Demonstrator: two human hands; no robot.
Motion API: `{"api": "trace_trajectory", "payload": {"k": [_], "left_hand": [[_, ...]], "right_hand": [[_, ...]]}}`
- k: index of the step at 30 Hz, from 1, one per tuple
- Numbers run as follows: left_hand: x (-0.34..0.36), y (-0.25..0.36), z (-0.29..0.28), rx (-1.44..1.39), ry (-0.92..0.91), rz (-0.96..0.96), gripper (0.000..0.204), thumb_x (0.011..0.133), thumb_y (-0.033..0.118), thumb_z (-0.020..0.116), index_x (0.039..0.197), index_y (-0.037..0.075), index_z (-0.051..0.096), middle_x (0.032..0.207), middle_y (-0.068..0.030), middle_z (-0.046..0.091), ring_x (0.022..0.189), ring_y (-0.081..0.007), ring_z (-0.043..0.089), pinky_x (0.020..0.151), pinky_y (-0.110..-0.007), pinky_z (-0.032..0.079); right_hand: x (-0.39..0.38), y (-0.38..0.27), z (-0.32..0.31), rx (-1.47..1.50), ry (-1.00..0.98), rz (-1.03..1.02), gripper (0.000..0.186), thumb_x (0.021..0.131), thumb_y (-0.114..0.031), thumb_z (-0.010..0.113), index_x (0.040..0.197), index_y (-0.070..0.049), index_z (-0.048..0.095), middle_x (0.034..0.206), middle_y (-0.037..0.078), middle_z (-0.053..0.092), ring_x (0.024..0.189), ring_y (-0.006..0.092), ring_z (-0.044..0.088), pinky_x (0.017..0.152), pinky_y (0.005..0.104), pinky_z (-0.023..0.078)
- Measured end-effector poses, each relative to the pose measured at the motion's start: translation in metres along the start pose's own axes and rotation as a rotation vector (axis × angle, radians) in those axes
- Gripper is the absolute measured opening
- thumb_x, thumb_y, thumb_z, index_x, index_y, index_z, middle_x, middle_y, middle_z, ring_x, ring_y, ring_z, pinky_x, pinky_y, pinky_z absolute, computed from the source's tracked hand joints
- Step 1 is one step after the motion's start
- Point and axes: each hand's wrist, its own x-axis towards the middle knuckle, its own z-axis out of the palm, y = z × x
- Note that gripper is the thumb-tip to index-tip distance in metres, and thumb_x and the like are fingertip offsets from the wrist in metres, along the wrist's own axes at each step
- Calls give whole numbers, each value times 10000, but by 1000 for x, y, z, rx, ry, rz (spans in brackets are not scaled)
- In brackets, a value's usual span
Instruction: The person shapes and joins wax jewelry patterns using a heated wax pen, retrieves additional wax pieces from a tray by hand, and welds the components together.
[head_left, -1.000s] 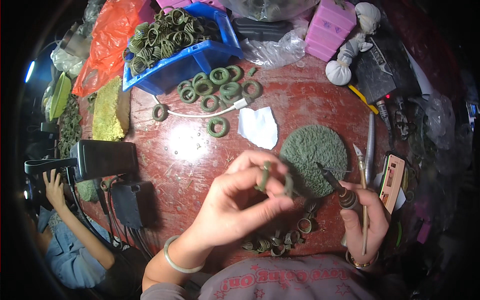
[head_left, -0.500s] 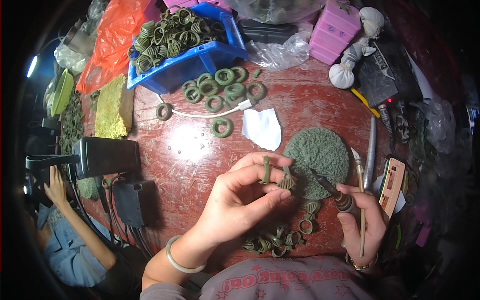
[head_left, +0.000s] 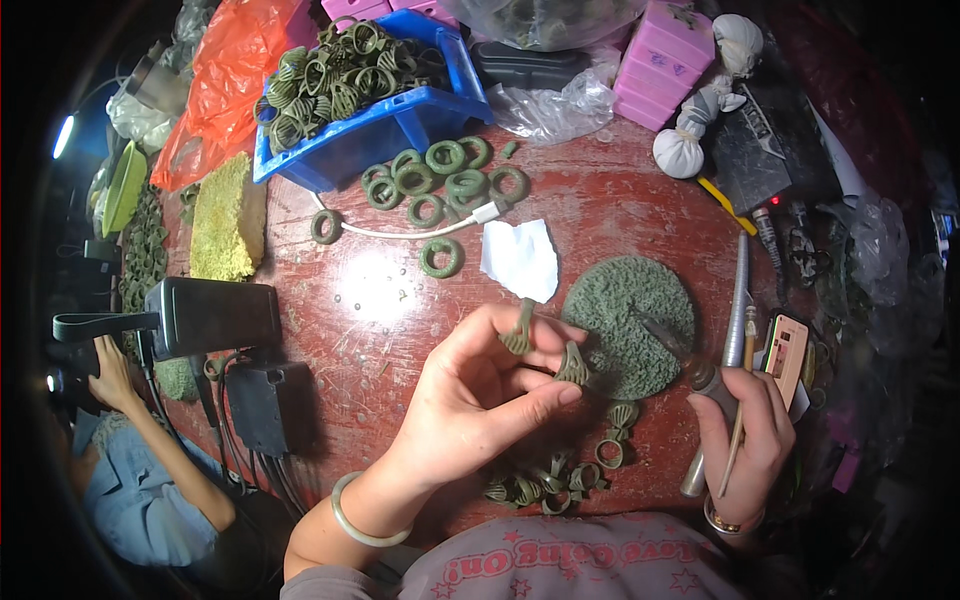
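Observation:
My left hand [head_left: 475, 390] is closed in a pinch on a dark green ring [head_left: 573, 368] with a ridged, fan-shaped top. A second ring of that sort [head_left: 518, 335] sits around one of its fingers. In my right hand [head_left: 748, 430] is a pen-like tool with a dark round handle [head_left: 705, 374]; its pointed tip lies over the rough green disc [head_left: 630, 290]. The same hand also keeps a slim brush [head_left: 737, 440] between its fingers. Below the disc lie one more ring [head_left: 612, 450] and a small cluster of rings [head_left: 555, 485].
A blue bin [head_left: 375, 130] heaped with rings stands at the back, near several thick green hoops [head_left: 440, 257] and a white cable [head_left: 395, 235]. Torn white paper [head_left: 520, 262] lies mid-table. Black boxes [head_left: 270, 405] with cables stand left; a metal mandrel [head_left: 738, 310] lies right. Another person's arm [head_left: 165, 440] is far left.
My right hand has shifted right and slightly down with the tool and brush. The ring on my left finger has turned, its ridged face now showing.

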Motion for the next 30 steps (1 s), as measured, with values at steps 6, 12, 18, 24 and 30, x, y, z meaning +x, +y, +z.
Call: {"api": "trace_trajectory", "payload": {"k": [6, 12, 18, 24, 30], "left_hand": [[1, 1, 2, -4, 32, -9, 394, 842, -140, 621, 1208, -10, 557, 1233, -109, 552, 1024, -122, 582, 885, -254, 523], [1, 2, 0, 94, 44, 16, 349, 844, -125, 630, 1175, -15, 603, 1229, -100, 542, 1087, -135, 571, 907, -245, 506], [1, 1, 0, 86, 32, 28, 339, 848, -109, 639, 1171, -10, 613, 1214, -83, 546, 1104, -133, 566, 923, -254, 502], [0, 2, 0, 119, 29, 20, 335, 844, -104, 646, 1163, -2, 620, 1202, -76, 553, 1099, -126, 563, 913, -245, 497], [0, 1, 0, 125, 37, -1, 330, 841, -97, 654, 1154, 6, 629, 1195, -68, 560, 1096, -118, 561, 910, -236, 488]], "right_hand": [[0, 1, 0, -24, -11, -14, 360, 725, -45, 792, 1015, 41, 597, 844, 166, 597, 720, 340, 610, 627, 392, 483], [-1, 4, 4, 244, -70, -25, 362, 781, -131, 782, 1035, 44, 592, 934, 184, 654, 797, 303, 656, 692, 350, 528], [0, -4, 9, 277, -115, -111, 393, 815, -202, 764, 1070, 45, 596, 1051, 206, 667, 871, 284, 683, 749, 342, 561], [2, -7, 7, 256, -139, -114, 376, 785, -142, 781, 1061, 45, 606, 1055, 214, 663, 890, 304, 684, 768, 358, 566], [3, -8, 6, 229, -154, -114, 364, 778, -124, 783, 1048, 50, 613, 1056, 222, 661, 897, 315, 687, 776, 367, 566]]}}
